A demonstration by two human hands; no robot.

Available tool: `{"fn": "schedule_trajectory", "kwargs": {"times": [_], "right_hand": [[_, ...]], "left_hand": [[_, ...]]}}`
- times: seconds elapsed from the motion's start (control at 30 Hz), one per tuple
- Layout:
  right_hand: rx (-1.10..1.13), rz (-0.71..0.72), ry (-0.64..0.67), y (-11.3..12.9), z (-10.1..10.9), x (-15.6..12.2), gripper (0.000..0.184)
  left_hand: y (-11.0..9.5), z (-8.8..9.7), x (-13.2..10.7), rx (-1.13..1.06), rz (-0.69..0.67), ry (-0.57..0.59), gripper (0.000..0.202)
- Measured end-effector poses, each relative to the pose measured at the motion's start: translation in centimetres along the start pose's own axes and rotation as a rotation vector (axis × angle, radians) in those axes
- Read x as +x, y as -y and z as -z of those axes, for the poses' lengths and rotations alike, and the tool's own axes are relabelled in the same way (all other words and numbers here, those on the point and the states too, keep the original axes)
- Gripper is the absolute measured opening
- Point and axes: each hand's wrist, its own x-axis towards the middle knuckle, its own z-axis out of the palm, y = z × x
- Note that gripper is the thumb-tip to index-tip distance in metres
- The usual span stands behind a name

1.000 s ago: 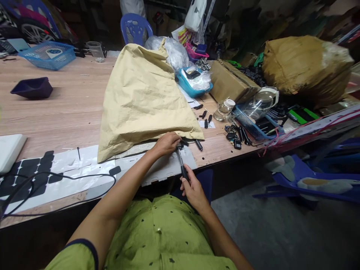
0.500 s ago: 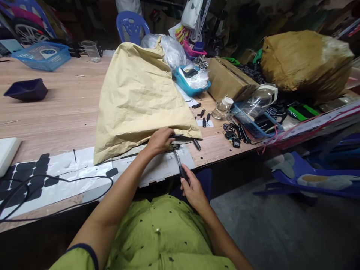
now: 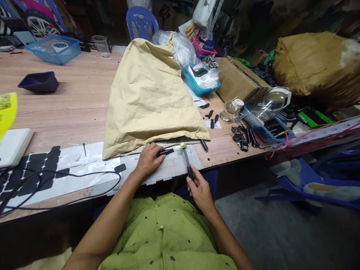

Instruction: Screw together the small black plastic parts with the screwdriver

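Note:
My left hand (image 3: 147, 160) rests on a white panel (image 3: 171, 167) at the table's near edge, its fingers closed on a small black stick-shaped part (image 3: 165, 152). My right hand (image 3: 200, 188) grips the dark handle of a slim tool (image 3: 186, 160) whose yellow-green tipped end lies on the panel, just right of the black part. A large crumpled tan paper bag (image 3: 150, 95) lies right behind both hands.
A black cable (image 3: 70, 176) loops over a white sheet with black pads (image 3: 36, 176) at left. Small black parts (image 3: 243, 137), a jar (image 3: 232, 109), blue baskets (image 3: 201, 80), a cardboard box (image 3: 239, 80) and a wrapped bundle (image 3: 317, 67) crowd the right. A dark tray (image 3: 39, 82) sits far left.
My left hand has drawn back from under the bag's edge toward me with the black part. The tool's tip now shows on the panel. The camera shifted slightly.

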Motion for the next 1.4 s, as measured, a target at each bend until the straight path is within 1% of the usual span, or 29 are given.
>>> {"fn": "schedule_trajectory", "kwargs": {"times": [0.1, 0.23, 0.3, 0.53, 0.67, 0.73, 0.83, 0.9, 1.0, 1.07, 1.13, 1.2, 1.27, 1.4], "right_hand": [[0.069, -0.042, 0.035, 1.0, -0.3, -0.5, 0.063], [0.093, -0.045, 0.121, 2.3, -0.8, -1.0, 0.063], [0.088, -0.044, 0.139, 2.6, -1.0, -1.1, 0.063], [0.082, -0.093, 0.196, 2.9, -1.0, -1.1, 0.066], [0.105, -0.077, 0.205, 3.1, -1.2, -1.2, 0.065], [0.112, -0.069, 0.230, 3.2, -1.4, -1.4, 0.064], [0.108, -0.079, 0.280, 3.0, -1.8, -1.6, 0.063], [0.097, -0.088, 0.286, 2.7, -1.7, -1.5, 0.063], [0.051, -0.069, 0.206, 2.1, -1.2, -1.2, 0.060], [-0.021, 0.006, 0.097, 1.6, -0.7, -0.8, 0.056], [-0.124, 0.111, -0.017, 1.0, -0.2, -0.4, 0.052], [-0.220, 0.177, -0.086, 0.3, 0.1, -0.1, 0.050], [-0.281, 0.186, -0.097, -0.2, 0.3, 0.1, 0.052], [-0.322, 0.178, -0.076, -0.5, 0.5, 0.4, 0.054]], "left_hand": [[-0.3, 0.2, 0.4, -0.030, 0.038, 0.021, 0.019], [-0.8, 0.3, 0.8, -0.035, 0.118, 0.069, 0.019], [-1.0, 0.3, 0.9, -0.036, 0.132, 0.073, 0.020], [-1.0, 0.0, 0.9, -0.061, 0.125, 0.055, 0.019], [-0.8, -0.1, 0.8, -0.067, 0.102, 0.038, 0.018], [-0.9, -0.1, 0.8, -0.054, 0.087, 0.037, 0.015], [-1.0, 0.0, 0.9, -0.020, 0.100, 0.044, 0.012], [-1.2, 0.0, 0.9, -0.012, 0.114, 0.052, 0.013], [-1.3, 0.0, 0.9, -0.038, 0.112, 0.048, 0.015], [-1.2, 0.0, 0.8, -0.058, 0.105, 0.031, 0.017], [-1.1, -0.1, 0.7, -0.068, 0.099, 0.013, 0.020], [-1.0, -0.1, 0.6, -0.073, 0.092, -0.002, 0.022], [-0.9, -0.2, 0.5, -0.077, 0.082, -0.011, 0.023], [-0.6, -0.4, 0.6, -0.070, 0.076, 0.002, 0.018]]}}
